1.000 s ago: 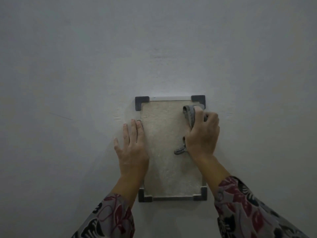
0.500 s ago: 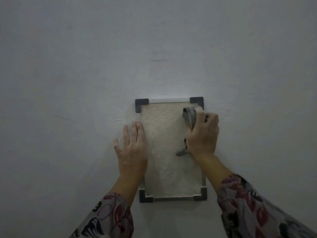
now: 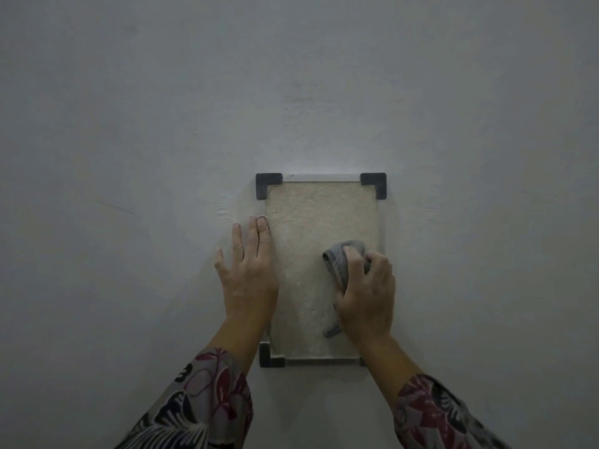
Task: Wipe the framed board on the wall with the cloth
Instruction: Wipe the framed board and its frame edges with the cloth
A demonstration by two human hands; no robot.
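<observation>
board point(image 3: 311, 228): framed, dark corner caps, upright on the wall point(image 3: 129, 124).
cloth point(image 3: 339, 256): grey, bunched, pressed on the board's lower right part.
right hand point(image 3: 366, 299): grip grasping the cloth, fingers curled over it.
left hand point(image 3: 248, 277): grip released, fingers straight, flat against the board's left edge and the wall.

One beige rectangular framed board point(image 3: 311, 241), one grey painted wall point(image 3: 129, 124). Three dark grey corner caps point(image 3: 267, 184) show at the board's 11, 1 and 7 o'clock; a fourth, at 5, barely peeks out. One crumpled grey cloth point(image 3: 340, 257). One left hand point(image 3: 249, 280), one right hand point(image 3: 366, 303), two floral fabric sleeves point(image 3: 207, 403).
</observation>
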